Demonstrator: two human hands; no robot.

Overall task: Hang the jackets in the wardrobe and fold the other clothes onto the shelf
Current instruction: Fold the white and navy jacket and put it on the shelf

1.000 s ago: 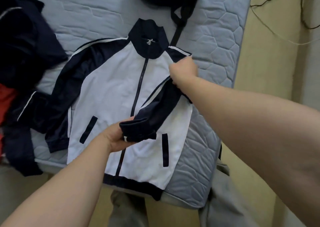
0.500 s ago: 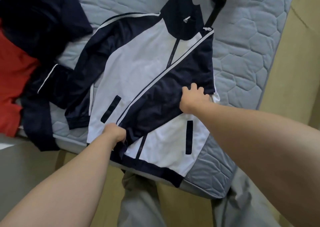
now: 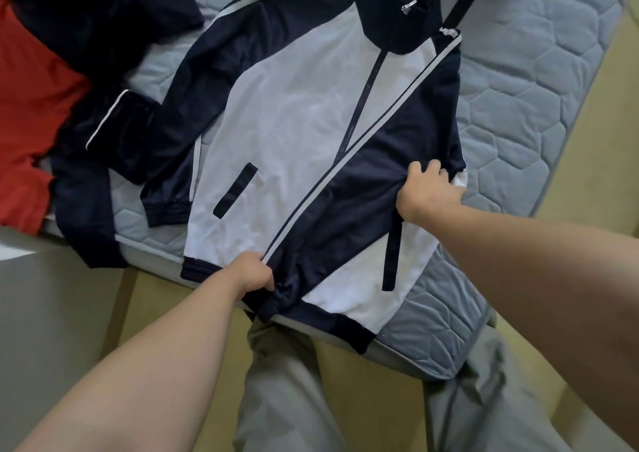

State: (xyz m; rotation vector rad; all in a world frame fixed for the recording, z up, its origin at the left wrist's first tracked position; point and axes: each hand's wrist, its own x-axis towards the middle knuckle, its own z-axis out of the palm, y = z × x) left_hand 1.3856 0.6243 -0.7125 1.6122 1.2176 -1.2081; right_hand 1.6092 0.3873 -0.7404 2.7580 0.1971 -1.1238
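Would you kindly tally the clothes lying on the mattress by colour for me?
White-and-navy jacket: 1
Red garment: 1
Dark navy heap: 1 (I cannot tell how many pieces are in it)
Total: 3

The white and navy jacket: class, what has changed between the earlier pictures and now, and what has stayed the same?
The folded sleeve was drawn out flat, slanting across the jacket: the left hand pulled its cuff down to the hem; the right hand moved from the shoulder to grip the sleeve's outer edge. The jacket stayed front-up on the mattress, its other sleeve spread.
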